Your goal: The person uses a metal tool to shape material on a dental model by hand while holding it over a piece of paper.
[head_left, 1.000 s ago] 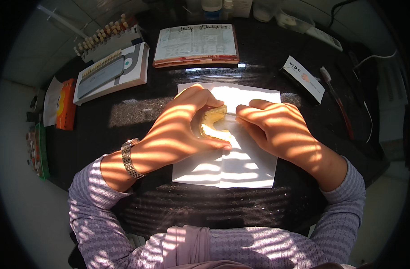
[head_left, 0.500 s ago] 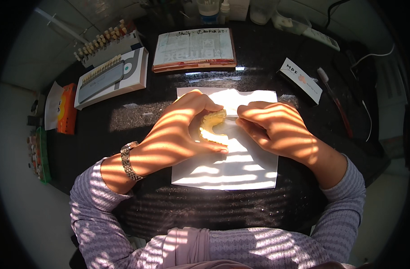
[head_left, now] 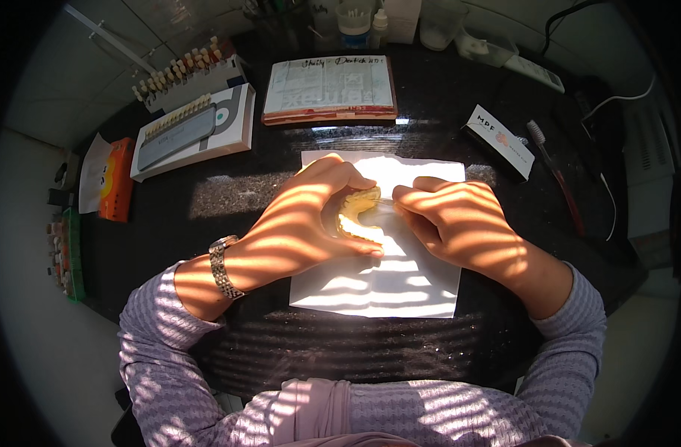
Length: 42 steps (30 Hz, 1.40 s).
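Note:
A yellowish horseshoe-shaped dental cast (head_left: 350, 223) with a row of teeth stands out over the white paper (head_left: 377, 294). My left hand (head_left: 303, 220) is closed on it, thumb at the near end and fingers at the far end. My right hand (head_left: 456, 223) pinches a thin pointed tool (head_left: 386, 202), most of which the fingers hide. Its tip reaches the inner side of the cast's far arm; whether it touches there I cannot tell. Striped sunlight falls over both hands and the cast.
On the dark speckled tabletop (head_left: 296, 346) lie a notepad (head_left: 329, 89), a white box with a tooth shade guide (head_left: 178, 135) on it, an orange packet (head_left: 117, 182), a black-and-white box (head_left: 498, 141) and a toothbrush (head_left: 556, 175). Cups and a dropper bottle (head_left: 380, 28) line the back.
The whole view has shifted slightly. The tool's tip now lies further over the inner side of the cast. My left hand keeps the same hold.

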Each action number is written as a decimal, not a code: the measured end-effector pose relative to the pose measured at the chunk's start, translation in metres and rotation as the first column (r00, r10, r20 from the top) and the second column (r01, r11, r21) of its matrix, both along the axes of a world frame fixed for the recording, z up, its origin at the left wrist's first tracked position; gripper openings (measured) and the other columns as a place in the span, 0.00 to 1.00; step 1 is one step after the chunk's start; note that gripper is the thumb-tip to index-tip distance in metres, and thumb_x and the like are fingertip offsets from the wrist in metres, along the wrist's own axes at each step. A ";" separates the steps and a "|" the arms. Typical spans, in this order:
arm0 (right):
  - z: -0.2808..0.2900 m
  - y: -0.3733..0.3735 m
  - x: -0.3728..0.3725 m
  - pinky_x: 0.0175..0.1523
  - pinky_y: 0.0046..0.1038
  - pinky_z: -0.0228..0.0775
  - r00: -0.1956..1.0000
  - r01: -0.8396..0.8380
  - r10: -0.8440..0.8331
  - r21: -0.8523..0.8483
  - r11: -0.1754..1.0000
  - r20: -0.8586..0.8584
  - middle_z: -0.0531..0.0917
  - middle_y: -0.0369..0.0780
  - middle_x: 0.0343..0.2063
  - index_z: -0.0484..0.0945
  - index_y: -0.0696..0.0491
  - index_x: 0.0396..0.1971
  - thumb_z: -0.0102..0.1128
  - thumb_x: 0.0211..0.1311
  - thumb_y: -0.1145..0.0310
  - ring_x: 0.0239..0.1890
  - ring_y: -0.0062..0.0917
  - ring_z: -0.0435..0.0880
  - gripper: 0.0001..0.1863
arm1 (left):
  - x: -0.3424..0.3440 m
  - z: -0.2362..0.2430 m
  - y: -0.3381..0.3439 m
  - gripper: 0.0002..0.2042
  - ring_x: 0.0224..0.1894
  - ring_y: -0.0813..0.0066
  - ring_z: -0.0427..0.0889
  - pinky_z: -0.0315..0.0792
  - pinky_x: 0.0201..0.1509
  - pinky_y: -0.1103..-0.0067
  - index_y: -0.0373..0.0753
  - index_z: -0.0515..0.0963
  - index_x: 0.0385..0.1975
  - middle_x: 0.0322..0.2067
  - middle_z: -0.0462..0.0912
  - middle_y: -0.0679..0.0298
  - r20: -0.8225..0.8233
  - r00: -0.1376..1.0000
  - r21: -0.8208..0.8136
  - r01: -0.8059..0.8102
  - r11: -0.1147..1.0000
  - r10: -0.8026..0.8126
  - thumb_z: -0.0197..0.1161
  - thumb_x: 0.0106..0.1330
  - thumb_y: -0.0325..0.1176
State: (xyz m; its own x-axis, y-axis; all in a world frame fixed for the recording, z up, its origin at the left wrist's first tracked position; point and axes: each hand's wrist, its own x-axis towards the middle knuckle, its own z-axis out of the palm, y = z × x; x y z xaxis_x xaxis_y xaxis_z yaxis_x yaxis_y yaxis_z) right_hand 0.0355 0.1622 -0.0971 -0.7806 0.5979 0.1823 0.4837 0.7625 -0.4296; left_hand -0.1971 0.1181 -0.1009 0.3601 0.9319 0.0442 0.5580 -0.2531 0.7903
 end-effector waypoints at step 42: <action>-0.008 0.004 0.005 0.31 0.31 0.76 0.998 -0.041 0.040 -0.013 0.999 -0.050 0.84 0.42 0.27 0.83 0.57 0.39 0.66 0.58 0.71 0.26 0.34 0.85 0.10 | 0.000 0.000 0.002 0.32 0.48 0.61 0.78 0.73 0.55 0.71 0.32 0.76 0.47 0.43 0.76 0.55 0.009 0.999 -0.046 0.035 0.998 -0.035 0.82 0.43 0.41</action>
